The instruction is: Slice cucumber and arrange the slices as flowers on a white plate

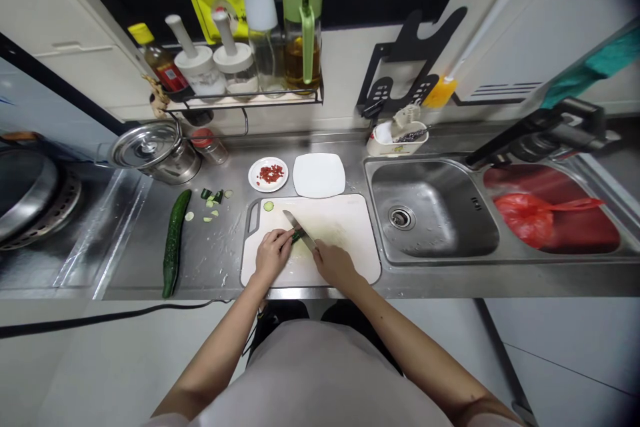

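My right hand (332, 265) is closed around the handle of a kitchen knife (297, 223), whose blade points up and left over the white cutting board (360, 233). Against the blade's left side lies a small dark green cucumber piece (296, 237). The fingers of my left hand (273, 253) are pressed together on that piece and partly hide it. One round cucumber slice (269, 206) rests near the board's top left corner. A whole cucumber (176, 243) lies on the counter to the left, with several cut cucumber bits (215, 197) between it and the board.
Behind the board stand a small plate (254, 177) of red bits and a square white plate (319, 175). A sink (430, 213) is at the right, with a red plastic bag (525, 219) beyond it. A steel pot (165, 153) and a seasoning rack (250, 103) are at the back left.
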Action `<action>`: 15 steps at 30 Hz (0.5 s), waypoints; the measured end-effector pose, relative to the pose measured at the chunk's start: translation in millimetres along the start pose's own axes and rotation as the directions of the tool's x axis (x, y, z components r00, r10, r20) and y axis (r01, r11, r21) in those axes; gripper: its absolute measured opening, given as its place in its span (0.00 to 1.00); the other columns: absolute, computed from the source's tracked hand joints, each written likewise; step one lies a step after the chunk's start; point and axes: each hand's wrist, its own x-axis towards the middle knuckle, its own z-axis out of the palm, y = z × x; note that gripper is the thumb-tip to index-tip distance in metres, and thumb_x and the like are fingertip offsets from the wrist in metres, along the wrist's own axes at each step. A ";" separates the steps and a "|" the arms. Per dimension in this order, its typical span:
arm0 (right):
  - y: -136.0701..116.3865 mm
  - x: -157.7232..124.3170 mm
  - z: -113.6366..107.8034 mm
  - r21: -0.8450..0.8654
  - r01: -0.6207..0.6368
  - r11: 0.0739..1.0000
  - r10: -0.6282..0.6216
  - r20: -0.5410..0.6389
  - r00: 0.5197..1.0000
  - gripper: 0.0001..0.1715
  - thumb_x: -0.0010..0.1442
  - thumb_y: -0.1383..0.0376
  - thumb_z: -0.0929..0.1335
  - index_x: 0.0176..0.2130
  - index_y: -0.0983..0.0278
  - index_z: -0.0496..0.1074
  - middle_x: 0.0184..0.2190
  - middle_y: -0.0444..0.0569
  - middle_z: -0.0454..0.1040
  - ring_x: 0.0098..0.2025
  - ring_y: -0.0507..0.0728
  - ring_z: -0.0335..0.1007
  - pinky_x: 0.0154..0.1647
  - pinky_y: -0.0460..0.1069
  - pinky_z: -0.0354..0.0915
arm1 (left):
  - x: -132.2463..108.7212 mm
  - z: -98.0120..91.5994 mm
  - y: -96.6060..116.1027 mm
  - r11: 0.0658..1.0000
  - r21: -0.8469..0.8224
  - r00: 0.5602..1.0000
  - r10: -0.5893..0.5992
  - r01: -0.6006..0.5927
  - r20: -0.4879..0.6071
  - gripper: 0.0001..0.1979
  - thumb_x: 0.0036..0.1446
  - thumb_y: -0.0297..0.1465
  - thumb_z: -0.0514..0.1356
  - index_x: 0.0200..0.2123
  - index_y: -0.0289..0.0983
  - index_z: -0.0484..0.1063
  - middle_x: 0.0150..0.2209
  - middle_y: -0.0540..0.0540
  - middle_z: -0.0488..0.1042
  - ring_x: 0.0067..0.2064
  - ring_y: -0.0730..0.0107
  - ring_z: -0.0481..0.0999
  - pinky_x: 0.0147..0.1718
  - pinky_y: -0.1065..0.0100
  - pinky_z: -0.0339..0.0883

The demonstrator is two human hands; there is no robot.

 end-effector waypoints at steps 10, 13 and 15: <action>-5.2 0.4 -1.9 -0.043 -0.005 0.999 0.006 0.021 1.000 0.21 0.70 0.64 0.53 0.55 0.66 0.63 0.41 0.57 0.77 0.44 0.60 0.74 0.40 0.49 0.63 | -0.9 0.5 0.6 1.000 0.002 1.000 -0.008 0.008 0.012 0.15 0.64 0.32 0.55 0.51 0.43 0.74 0.43 0.45 0.75 0.44 0.67 0.73 0.45 0.65 0.69; -4.9 -1.4 -0.7 -0.071 0.001 0.997 0.002 0.039 0.999 0.21 0.70 0.64 0.53 0.55 0.67 0.63 0.41 0.58 0.77 0.45 0.61 0.74 0.41 0.50 0.64 | -1.2 0.8 0.2 1.000 -0.012 1.000 -0.006 0.006 0.019 0.15 0.64 0.31 0.54 0.51 0.43 0.74 0.43 0.45 0.75 0.43 0.68 0.74 0.44 0.66 0.69; -3.6 -4.5 0.2 -0.089 0.004 0.996 0.001 0.057 0.998 0.21 0.70 0.65 0.53 0.55 0.67 0.63 0.41 0.60 0.77 0.46 0.61 0.74 0.42 0.51 0.64 | -1.0 0.5 0.4 1.000 -0.015 1.000 -0.006 0.006 0.019 0.15 0.64 0.31 0.54 0.51 0.43 0.74 0.43 0.45 0.75 0.43 0.69 0.74 0.44 0.67 0.70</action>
